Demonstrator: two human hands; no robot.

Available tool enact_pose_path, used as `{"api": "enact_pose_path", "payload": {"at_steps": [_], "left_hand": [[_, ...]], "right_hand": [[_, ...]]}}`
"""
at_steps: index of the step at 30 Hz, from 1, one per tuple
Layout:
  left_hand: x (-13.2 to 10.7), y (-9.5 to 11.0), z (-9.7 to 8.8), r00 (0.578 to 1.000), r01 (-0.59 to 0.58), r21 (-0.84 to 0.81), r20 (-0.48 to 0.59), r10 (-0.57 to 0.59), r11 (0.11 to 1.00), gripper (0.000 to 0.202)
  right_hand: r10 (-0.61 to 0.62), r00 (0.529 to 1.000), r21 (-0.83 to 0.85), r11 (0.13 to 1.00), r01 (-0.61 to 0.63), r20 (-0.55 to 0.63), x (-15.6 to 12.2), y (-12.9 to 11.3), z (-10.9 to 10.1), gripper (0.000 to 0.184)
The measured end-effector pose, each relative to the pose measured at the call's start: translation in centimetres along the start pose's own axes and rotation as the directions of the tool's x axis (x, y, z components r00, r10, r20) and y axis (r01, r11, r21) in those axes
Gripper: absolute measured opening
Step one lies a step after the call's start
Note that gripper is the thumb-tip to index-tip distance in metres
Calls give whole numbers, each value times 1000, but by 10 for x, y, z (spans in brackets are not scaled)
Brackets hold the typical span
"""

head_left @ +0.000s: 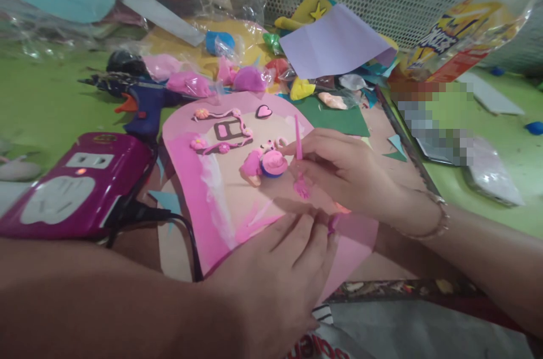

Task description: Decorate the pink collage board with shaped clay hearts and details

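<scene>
A thin pink stick is pinched between the thumb and fingers of my right hand. Just left of those fingertips sits a small round clay piece, pink on top with a blue rim, beside a pink clay lump. My left hand lies across the lower part of the pink arched paper, its fingers stretched to the right. By its fingertips shows a small purple bit; whether it is held I cannot tell. Clay flowers and a clay heart decorate the upper paper.
To the left are a magenta power box with a black cable and a blue glue gun. Bagged clay lumps and a lilac paper lie behind. A snack bag stands at the right, near paper scraps.
</scene>
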State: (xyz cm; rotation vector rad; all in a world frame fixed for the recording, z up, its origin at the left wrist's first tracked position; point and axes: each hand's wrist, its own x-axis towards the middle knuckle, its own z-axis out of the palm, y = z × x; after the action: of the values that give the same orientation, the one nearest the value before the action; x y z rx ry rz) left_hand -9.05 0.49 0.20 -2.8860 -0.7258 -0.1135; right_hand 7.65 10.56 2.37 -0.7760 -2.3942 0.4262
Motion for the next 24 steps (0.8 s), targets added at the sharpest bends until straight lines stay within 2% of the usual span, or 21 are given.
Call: {"api": "enact_pose_path", "payload": {"at_steps": [4, 7, 9, 11, 14, 18, 21, 24], "left_hand": [[-1, -1, 7, 996, -14, 2, -88, 14, 1000, 74], [-1, -2, 7, 995, -19, -9, -94, 18, 1000, 70], [-1, -2, 5, 998, -16, -18, -63, 15, 1000, 65], [-1, -2, 3, 997, -5, -20, -78, 4, 1000, 59], [-2, -1, 4, 994, 16, -42, -108, -20, 999, 56], [-2, 0, 11, 991, 48, -96, -117, -59, 994, 63], [-2, 1, 16, 986, 63, -146, -145, -84, 987, 63], [-2, 0, 17, 984, 62, -150, -155, -86, 987, 62]], "right_hand": [[135, 988, 179, 977, -119, -80, -3, 0, -7, 9], [227, 972, 340, 921, -191, -68, -7, 2, -12, 7], [217, 976, 398, 898, -186, -33, -11, 4, -15, 7], [183, 983, 409, 897, -169, 5, -14, 6, -19, 11], [80, 997, 330, 941, -81, 19, -17, 7, -23, 17], [-104, 994, 120, 988, 98, 46, -19, 5, -24, 14], [-112, 993, 1, 994, 112, 47, -20, 0, -22, 18], [-109, 994, -30, 993, 110, 26, -20, -3, -21, 19]]}}
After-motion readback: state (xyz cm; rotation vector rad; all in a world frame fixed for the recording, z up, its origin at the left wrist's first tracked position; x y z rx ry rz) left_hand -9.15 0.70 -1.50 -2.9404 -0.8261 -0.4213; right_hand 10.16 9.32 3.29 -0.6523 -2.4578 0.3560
